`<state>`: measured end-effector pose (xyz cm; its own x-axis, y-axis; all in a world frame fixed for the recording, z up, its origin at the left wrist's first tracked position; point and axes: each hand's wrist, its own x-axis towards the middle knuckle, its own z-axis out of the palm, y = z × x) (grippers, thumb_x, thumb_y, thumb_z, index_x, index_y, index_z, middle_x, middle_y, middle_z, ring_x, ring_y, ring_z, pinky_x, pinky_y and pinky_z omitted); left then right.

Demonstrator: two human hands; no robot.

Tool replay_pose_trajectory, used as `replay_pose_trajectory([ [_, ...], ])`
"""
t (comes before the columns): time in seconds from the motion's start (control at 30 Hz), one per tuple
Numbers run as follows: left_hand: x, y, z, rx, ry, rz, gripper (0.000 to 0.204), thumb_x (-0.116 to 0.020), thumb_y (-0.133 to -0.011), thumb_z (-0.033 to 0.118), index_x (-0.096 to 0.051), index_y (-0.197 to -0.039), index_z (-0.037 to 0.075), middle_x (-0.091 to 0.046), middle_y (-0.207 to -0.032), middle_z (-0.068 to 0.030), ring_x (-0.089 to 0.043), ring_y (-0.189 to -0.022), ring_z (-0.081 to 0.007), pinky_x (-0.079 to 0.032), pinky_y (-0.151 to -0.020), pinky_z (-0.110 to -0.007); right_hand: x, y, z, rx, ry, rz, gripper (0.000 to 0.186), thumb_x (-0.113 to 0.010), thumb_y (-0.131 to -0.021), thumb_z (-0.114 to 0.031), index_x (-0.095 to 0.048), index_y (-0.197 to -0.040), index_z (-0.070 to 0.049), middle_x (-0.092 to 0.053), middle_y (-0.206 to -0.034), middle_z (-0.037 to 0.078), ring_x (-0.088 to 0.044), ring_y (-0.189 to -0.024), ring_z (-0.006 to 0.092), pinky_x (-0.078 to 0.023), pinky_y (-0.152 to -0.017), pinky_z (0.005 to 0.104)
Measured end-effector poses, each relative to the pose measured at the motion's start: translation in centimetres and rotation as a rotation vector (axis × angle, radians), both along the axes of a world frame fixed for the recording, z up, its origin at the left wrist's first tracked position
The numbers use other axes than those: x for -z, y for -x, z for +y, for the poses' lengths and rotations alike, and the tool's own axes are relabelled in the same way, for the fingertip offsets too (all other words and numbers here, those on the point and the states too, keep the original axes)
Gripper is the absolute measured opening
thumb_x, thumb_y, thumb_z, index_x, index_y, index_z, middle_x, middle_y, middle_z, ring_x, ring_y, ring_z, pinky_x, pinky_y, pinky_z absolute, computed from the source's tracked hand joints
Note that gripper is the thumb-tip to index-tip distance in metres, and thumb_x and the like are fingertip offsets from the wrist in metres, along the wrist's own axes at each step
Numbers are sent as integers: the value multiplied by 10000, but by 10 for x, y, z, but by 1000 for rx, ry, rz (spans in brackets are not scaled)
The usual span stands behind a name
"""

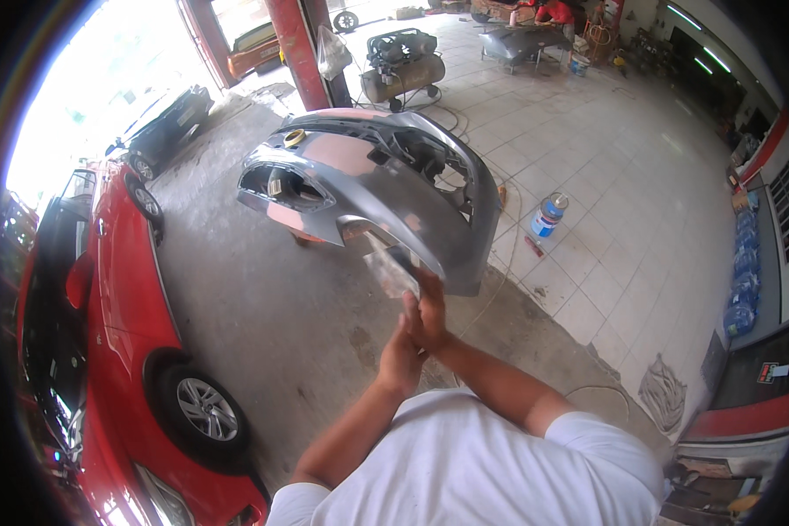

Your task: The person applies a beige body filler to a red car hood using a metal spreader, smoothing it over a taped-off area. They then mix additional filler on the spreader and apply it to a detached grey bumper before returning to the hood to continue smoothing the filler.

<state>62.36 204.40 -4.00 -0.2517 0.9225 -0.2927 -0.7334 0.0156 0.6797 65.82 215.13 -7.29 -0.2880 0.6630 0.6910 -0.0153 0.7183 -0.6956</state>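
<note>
In front of me my right hand (pixel 428 311) is closed on a pale, smudged, flat piece (pixel 388 273), which looks like a spreader or sheet; its exact kind is unclear. My left hand (pixel 401 355) is pressed against the right one from below, and what it holds is hidden. Beyond them stands a dark grey car bumper (pixel 386 193) with pink filler patches, a roll of yellowish tape (pixel 293 138) on its upper part.
A red car (pixel 123 298) is close on the left. A can (pixel 548 215) stands on the tiled floor right of the bumper. An air compressor (pixel 401 79) and a red pillar (pixel 298 48) are behind. Water jugs (pixel 742 272) line the right wall. A co-worker (pixel 552 17) is far back.
</note>
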Motion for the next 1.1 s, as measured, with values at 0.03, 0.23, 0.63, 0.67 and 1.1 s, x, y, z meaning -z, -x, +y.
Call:
replay_pose_trajectory([
  [0.03,-17,-11,-12,52,-67,180,576,-504,-1035,386,-442,-1474,18,-430,-1590,-113,-420,-1461,-289,-430,-1106,-417,18,-3,20,179,-46,-109,388,-492,-1038,-264,-658,-1279,-10,-634,-1257,206,-528,-1196,375,-354,-1042,510],
  [0.23,-57,0,-29,19,-647,1331,523,-685,-935,208,-568,-1390,-19,-542,-1460,-261,-567,-1331,-371,-502,-1037,-405,81,-14,43,183,973,-29,439,-529,-1045,-356,-671,-1248,7,-662,-1276,161,-606,-1158,316,-477,-931,396],
  [0.63,76,56,-63,179,208,1425,339,-785,-858,335,-762,-1121,123,-745,-985,-137,-713,-882,-291,-557,-788,-404,-93,-48,59,-68,995,800,378,-683,-992,-191,-575,-1314,-26,-646,-1265,86,-632,-1133,218,-526,-949,393],
  [0.67,47,59,-48,57,204,1369,335,-780,-863,323,-758,-1132,125,-737,-1043,-138,-700,-973,-303,-544,-845,-403,-88,-48,54,-87,990,775,346,-711,-971,-153,-598,-1273,-26,-660,-1235,79,-646,-1104,209,-550,-911,381],
  [1.1,36,33,22,-153,-118,215,664,-512,-1052,503,-405,-1492,18,-536,-1422,-134,-517,-1308,-260,-402,-1118,-447,-57,-56,-41,-220,1244,585,200,-710,-970,-142,-660,-1122,-22,-701,-1064,75,-697,-952,192,-584,-753,334],
])
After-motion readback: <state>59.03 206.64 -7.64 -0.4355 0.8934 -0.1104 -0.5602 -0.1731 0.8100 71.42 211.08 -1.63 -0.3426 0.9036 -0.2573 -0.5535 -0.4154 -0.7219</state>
